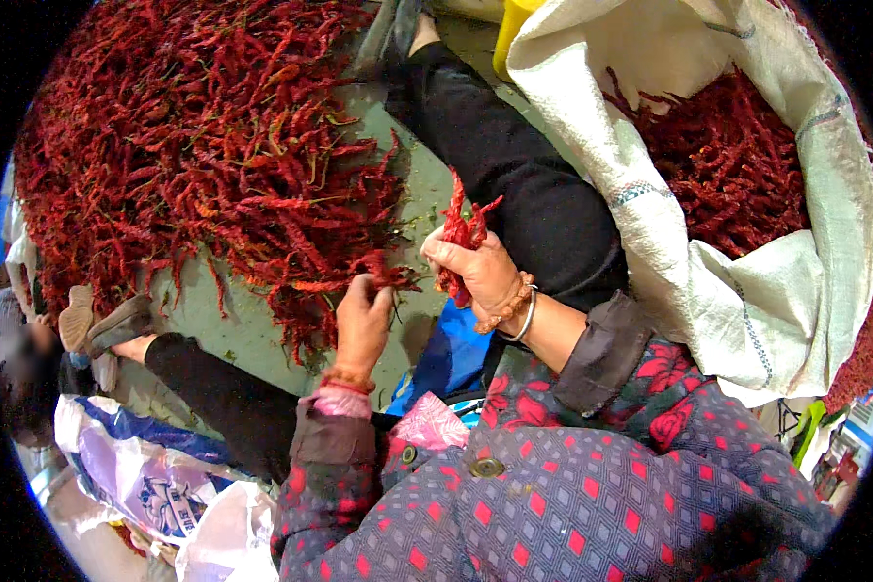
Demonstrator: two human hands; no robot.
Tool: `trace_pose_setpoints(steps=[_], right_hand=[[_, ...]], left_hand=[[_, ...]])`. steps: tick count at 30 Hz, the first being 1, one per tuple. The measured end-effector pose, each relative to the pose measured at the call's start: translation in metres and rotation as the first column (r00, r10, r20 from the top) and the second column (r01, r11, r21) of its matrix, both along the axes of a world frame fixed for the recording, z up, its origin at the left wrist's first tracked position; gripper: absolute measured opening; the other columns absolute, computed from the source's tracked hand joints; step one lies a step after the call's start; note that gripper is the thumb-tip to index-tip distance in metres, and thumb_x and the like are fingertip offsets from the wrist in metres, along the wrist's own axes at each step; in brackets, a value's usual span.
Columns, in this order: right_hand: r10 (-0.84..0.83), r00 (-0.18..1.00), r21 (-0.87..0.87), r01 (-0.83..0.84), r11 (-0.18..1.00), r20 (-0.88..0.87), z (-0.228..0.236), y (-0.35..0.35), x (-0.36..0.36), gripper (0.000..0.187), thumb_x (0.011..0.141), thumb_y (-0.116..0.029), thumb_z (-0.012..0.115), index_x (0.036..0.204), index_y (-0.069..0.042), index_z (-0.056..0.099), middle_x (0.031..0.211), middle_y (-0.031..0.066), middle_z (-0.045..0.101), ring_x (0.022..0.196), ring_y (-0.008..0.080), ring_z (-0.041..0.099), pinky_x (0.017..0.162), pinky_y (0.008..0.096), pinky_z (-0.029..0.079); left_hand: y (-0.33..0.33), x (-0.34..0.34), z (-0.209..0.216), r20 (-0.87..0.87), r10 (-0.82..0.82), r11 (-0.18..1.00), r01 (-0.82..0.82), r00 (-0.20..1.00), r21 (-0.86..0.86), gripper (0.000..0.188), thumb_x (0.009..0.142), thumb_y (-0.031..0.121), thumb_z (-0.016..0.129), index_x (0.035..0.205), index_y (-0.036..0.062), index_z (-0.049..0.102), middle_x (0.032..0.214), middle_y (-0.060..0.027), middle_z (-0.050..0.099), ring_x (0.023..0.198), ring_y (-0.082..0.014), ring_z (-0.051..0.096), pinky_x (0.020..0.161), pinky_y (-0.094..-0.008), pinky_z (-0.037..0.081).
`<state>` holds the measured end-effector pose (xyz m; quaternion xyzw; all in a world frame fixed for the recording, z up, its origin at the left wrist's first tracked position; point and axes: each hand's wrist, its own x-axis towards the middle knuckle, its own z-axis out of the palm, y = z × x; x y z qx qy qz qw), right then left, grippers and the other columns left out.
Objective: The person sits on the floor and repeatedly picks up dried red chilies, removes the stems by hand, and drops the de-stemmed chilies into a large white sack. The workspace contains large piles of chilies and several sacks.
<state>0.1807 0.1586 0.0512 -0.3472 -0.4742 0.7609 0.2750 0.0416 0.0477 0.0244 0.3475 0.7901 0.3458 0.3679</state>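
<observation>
My right hand is closed around a small bunch of wrinkled dried red chili peppers, their tips sticking up above the thumb. Lower and to the left, my left hand has its fingers curled at the near edge of a big heap of red chili peppers. A red chili pepper lies at its fingertips and seems pinched there; the fingers partly hide it. The heap spreads over the floor between my outstretched legs, with some green and brown stems among the peppers.
At the right stands a white woven sack, its mouth open, with dark red chilies inside. My legs in black trousers flank the grey-green floor. Plastic bags lie lower left; a yellow object stands behind the sack. Another person is at far left.
</observation>
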Motion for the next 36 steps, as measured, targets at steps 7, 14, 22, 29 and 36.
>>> trace_pose_setpoints(steps=[7, 14, 22, 29, 36], right_hand=[[0.466, 0.881, 0.067, -0.471, 0.88, 0.08, 0.003, -0.02, -0.005, 0.023, 0.071, -0.025, 0.067, 0.083, -0.007, 0.06, 0.066, -0.0012, 0.056, 0.054, 0.0063, 0.049, 0.047, 0.022, 0.04], [0.338, 0.94, -0.042, -0.337, 0.941, 0.043, 0.01, -0.018, 0.003, 0.023, 0.074, -0.022, 0.065, 0.087, -0.005, 0.059, 0.071, -0.0006, 0.058, 0.062, 0.0059, 0.052, 0.054, 0.0219, 0.042], [0.309, 0.95, -0.096, -0.311, 0.945, -0.042, 0.006, -0.02, 0.002, 0.022, 0.077, -0.023, 0.062, 0.085, -0.003, 0.058, 0.073, 0.0012, 0.059, 0.064, 0.0075, 0.053, 0.058, 0.0216, 0.042], [0.23, 0.971, -0.351, -0.237, 0.906, -0.064, -0.003, -0.018, 0.001, 0.014, 0.076, -0.016, 0.062, 0.077, -0.003, 0.056, 0.065, 0.002, 0.057, 0.053, 0.0085, 0.051, 0.047, 0.0225, 0.04], [0.167, 0.986, -0.287, -0.167, 0.943, -0.022, -0.004, -0.011, -0.003, 0.012, 0.075, -0.016, 0.061, 0.078, -0.004, 0.057, 0.067, 0.0025, 0.057, 0.053, 0.0093, 0.051, 0.046, 0.0246, 0.041]], left_hand=[[-0.024, 0.028, 0.064, 0.594, 0.11, 0.971, -0.215, 0.797, 0.108, 0.014, 0.085, 0.012, 0.048, 0.095, 0.0016, 0.05, 0.077, -0.0017, 0.054, 0.062, -0.008, 0.05, 0.053, -0.0211, 0.042], [-0.028, 0.034, 0.069, 0.558, 0.068, 0.985, -0.144, 0.827, 0.092, 0.015, 0.082, 0.011, 0.051, 0.092, 0.0003, 0.053, 0.07, -0.0004, 0.054, 0.058, -0.0069, 0.047, 0.053, -0.0198, 0.039], [-0.024, 0.038, 0.066, 0.343, 0.079, 0.995, -0.095, 0.936, 0.03, 0.014, 0.082, 0.013, 0.051, 0.084, -0.0003, 0.055, 0.062, -0.0002, 0.053, 0.053, -0.0051, 0.045, 0.048, -0.0198, 0.038], [-0.023, 0.04, 0.054, 0.426, 0.008, 0.988, -0.073, 0.905, 0.137, 0.011, 0.083, 0.011, 0.049, 0.084, 0.0007, 0.054, 0.063, -0.0006, 0.054, 0.053, -0.0046, 0.046, 0.048, -0.0187, 0.038], [-0.025, 0.03, 0.069, 0.556, -0.119, 0.974, -0.012, 0.823, 0.226, 0.011, 0.084, 0.008, 0.049, 0.088, 0.0007, 0.055, 0.072, -0.0025, 0.057, 0.059, -0.0054, 0.049, 0.05, -0.0178, 0.04]])
